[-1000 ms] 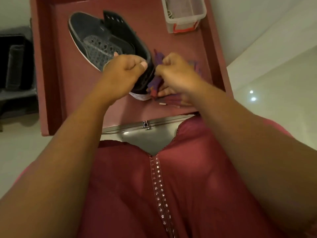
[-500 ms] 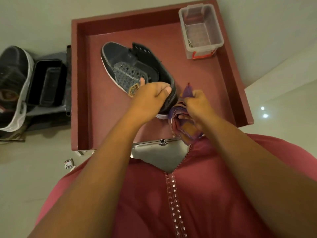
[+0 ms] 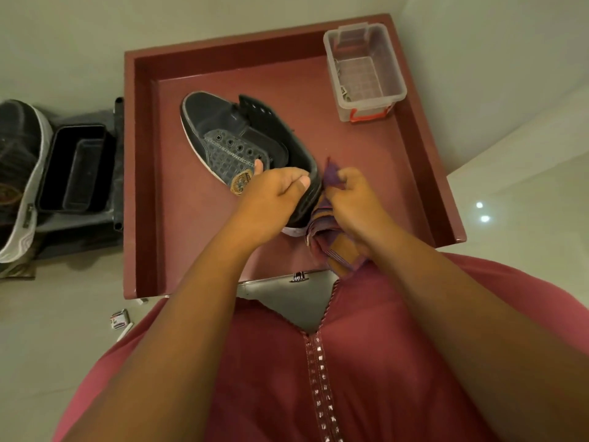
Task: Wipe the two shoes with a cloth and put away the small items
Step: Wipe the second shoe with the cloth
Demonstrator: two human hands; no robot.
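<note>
Head view: left hand [image 3: 274, 193] grips the heel collar of a dark shoe [image 3: 236, 145] on a red tray [image 3: 191, 224], fingers curled inside, thumb on the rim. Right hand [image 3: 357, 202] bunches a purple-orange cloth [image 3: 328, 240] vs. the heel's outer side, fingers clamped on it. Shoe's long axis runs from tray's near edge, approx. mid, toward far-left corner; toe points away. Cloth hand sits nearer the heel, so wiping likely starts there.
</note>
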